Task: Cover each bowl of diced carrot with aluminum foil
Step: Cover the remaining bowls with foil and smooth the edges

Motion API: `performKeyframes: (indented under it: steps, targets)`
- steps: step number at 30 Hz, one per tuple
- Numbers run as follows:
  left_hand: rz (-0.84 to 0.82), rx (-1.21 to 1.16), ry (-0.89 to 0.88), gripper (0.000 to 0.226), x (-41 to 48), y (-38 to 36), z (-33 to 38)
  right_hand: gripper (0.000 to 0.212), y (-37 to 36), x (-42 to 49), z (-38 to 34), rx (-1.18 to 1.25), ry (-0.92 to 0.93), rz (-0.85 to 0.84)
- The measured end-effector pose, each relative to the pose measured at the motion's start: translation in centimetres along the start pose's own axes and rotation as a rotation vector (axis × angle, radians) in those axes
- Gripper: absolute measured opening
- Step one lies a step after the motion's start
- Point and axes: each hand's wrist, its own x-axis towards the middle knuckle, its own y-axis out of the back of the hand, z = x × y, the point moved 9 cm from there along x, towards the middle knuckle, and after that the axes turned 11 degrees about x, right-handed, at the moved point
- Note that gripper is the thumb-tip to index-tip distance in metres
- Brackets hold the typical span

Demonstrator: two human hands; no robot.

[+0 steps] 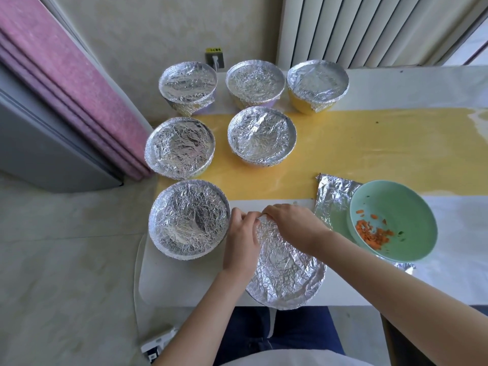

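Head view. Left end of table [343,154]: six foil-covered bowls [188,220] in rows, far edge to near edge, all crimped down.

Just right of the nearest one, at the near edge, a foil cover [285,273] is draped over a bowl beneath, which is hidden. Left hand [241,241] is at the cover's far rim, fingers curled, pinching the foil edge. Right hand [293,225] lies across the far rim, fingertips curled, pinching the same edge beside the left.

Further right, a spare foil sheet [332,199] lies flat, partly under a green bowl [422,207]. This bowl is uncovered, with a little diced carrot [372,233] inside.

Handling, as judged: foil is thin, light, keeps a crease and tears if tugged. Best taken by the overhanging edge and folded down under the rim, bit by bit round the bowl. The bowl is probably light enough to slide, so one hand should steady it.
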Motion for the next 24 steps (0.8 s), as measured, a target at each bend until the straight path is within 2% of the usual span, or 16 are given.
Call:
performKeyframes:
  steps: [6, 9, 12, 14, 22, 24]
  targets:
    - [0.015, 0.018, -0.013, 0.023, -0.1, 0.0, 0.3, 0.032, 0.2, 0.0, 0.3, -0.025, -0.017, -0.005]
    - [-0.008, -0.012, 0.014, 0.027, -0.4, 0.0, 0.2, 0.025, -0.2, -0.1, 0.6, 0.164, 0.009, 0.049]
    - [-0.066, -0.016, 0.056, 0.046, -0.8, -0.3, -0.2, 0.031, -0.5, -0.1, 1.6, 0.314, -0.038, 0.094]
    - [-0.095, 0.010, 0.074, 0.050, -0.9, -0.5, -0.6, 0.031, -0.4, -0.2, 2.2, 0.353, -0.067, 0.115]
    - [-0.145, 0.025, 0.119, 0.049, -1.3, -1.4, -0.7, 0.023, -0.7, -0.8, 2.9, 0.310, -0.068, 0.123]
    - [-0.149, 0.028, 0.119, 0.051, -1.2, -1.5, -0.7, 0.023, -0.8, -0.7, 3.3, 0.251, -0.089, 0.075]
